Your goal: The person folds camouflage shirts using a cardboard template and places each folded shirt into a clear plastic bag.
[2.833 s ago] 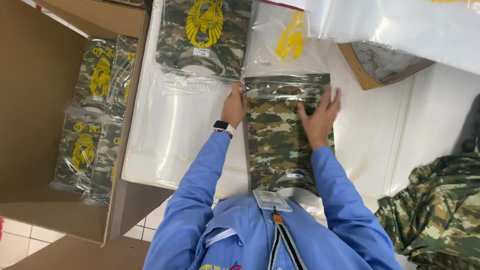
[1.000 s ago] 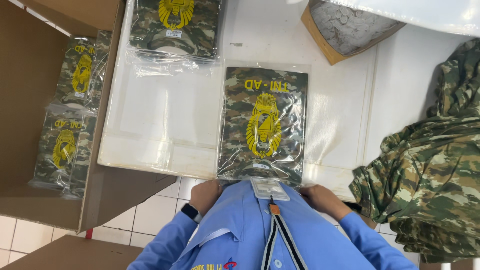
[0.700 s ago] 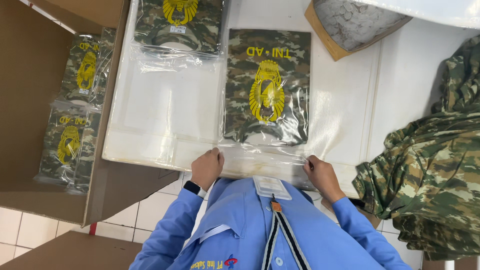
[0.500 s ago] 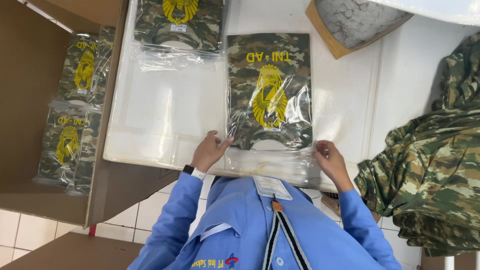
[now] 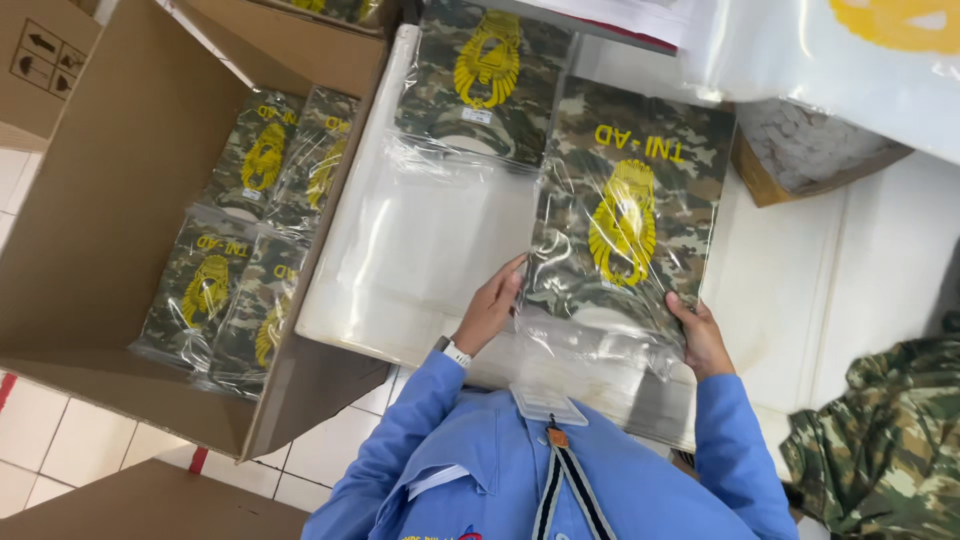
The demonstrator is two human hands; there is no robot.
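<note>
A folded camouflage garment with a yellow emblem, sealed in a clear plastic bag (image 5: 625, 220), is held up over the white table (image 5: 800, 290). My left hand (image 5: 492, 305) grips the bag's lower left edge and my right hand (image 5: 700, 335) grips its lower right corner. The bag's open flap hangs loose below the garment, near my chest. A second bagged camouflage garment (image 5: 485, 80) lies further back on a stack of clear plastic bags (image 5: 420, 240).
An open cardboard box (image 5: 120, 200) at the left holds several bagged camouflage garments (image 5: 240, 270). Loose camouflage clothing (image 5: 880, 440) is piled at the lower right. A small brown box (image 5: 810, 150) sits at the back right. Tiled floor shows below.
The bagged garment was flipped emblem-side up, then both hands slid from its near edge up to its lower corners and lifted it off the table, shifting it left.
</note>
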